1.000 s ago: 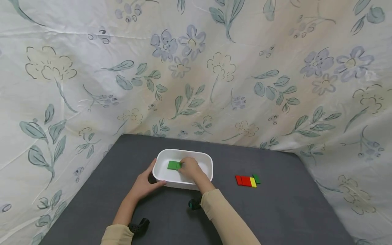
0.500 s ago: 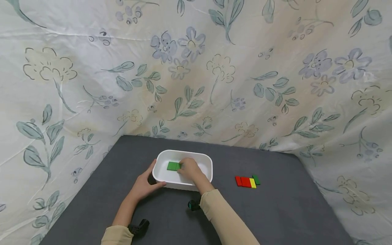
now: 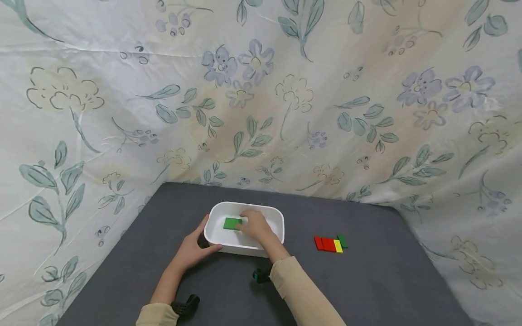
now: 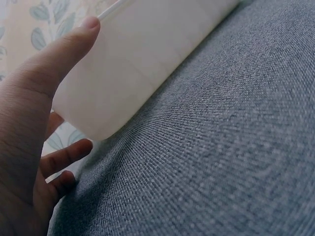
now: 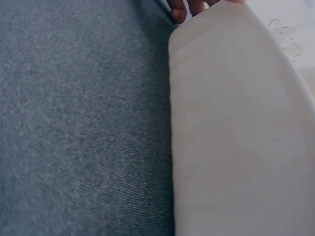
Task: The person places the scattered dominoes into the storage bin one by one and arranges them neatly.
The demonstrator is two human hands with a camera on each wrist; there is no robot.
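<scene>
Both sleeves (image 3: pixel 306 290) are beige; the wrist cameras (image 3: pixel 185 306) are black, one touched with green.

We cannot tell the room's kind: floral fabric (image 3: pixel 261 113) across the upper frame screens a grey cloth-covered bench (image 3: pixel 387 276).

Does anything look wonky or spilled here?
Yes, one: the dark green tile sits farther back than the red tiles and yellow tile, poking out of their row. Nothing looks spilled. The green tiles in the box look neat, though the right hand may hide some.
</scene>
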